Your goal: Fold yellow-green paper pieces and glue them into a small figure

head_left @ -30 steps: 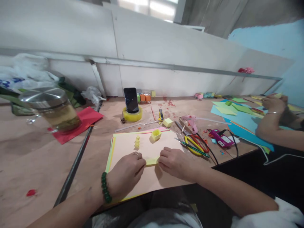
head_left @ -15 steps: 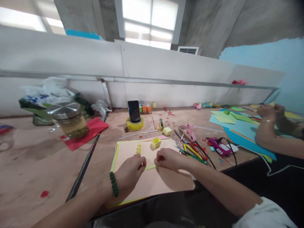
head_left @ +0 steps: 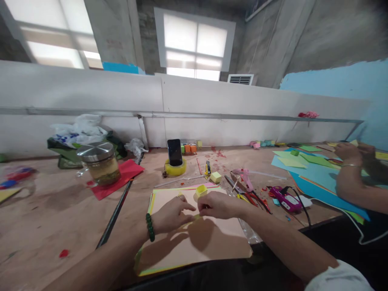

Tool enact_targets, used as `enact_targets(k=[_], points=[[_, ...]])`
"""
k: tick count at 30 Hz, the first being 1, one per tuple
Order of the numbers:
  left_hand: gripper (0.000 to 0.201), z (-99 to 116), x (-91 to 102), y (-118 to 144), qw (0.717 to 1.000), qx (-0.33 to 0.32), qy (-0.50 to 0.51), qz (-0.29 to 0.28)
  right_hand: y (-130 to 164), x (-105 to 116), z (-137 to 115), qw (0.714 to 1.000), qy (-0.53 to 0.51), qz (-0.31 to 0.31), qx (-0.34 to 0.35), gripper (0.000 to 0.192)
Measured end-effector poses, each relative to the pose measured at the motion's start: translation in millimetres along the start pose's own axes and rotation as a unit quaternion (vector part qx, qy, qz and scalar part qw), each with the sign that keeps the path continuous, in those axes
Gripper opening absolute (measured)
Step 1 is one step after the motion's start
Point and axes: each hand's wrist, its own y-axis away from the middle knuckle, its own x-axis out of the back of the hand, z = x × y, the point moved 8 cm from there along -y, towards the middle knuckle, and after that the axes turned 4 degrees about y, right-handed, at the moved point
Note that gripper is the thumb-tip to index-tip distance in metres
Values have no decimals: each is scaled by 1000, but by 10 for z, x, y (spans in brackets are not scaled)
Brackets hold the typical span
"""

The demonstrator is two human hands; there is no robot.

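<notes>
Head cam, going left to right: there's one jar point(head_left: 101, 165) with a steel lid sitting at the edge of one red sheet point(head_left: 119, 182), and a dark rod point(head_left: 117, 212) running down the table point(head_left: 45, 218) beside it. Middle of the shot is the paper stack point(head_left: 212, 242), peach sheet on top with yellow and pink edges peeking out. Both hands are raised just over it. The left hand point(head_left: 171, 216), green bead bracelet on the wrist and a ring on one finger, has its fingers curled in and pinched on the yellow strip point(head_left: 197, 217). The right hand point(head_left: 220, 205) meets it fingertip to fingertip, fingers also closed in a pinch on the same strip, so the strip is held between the two hands, just above the peach sheet. Only a sliver of it shows, so can't tell its shape. Just behind the fingers sits one small yellow box point(head_left: 201, 190). Further back, one phone point(head_left: 174, 152) stands propped in one tape roll point(head_left: 174, 168). Right of the stack I count two glue guns, a pink one point(head_left: 244, 178) and a purple one point(head_left: 285, 198), plus a pile of scissors point(head_left: 253, 198) too tangled to count. Far right, another person's arm point(head_left: 353, 186) rests on blue paper point(head_left: 318, 182).
</notes>
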Motion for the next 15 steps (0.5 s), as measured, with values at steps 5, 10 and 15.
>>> enact_targets(k=[5, 10, 15], points=[[47, -130, 52, -202, 986, 31, 161, 40, -294, 276, 131, 975, -171, 133, 53, 8], [61, -331, 63, -196, 951, 54, 259, 157, -510, 46, 442, 893, -383, 236, 24, 42], [49, -389, 34, -172, 934, 70, 292, 192, -488, -113, 513, 845, -454, 283, -3, 37]])
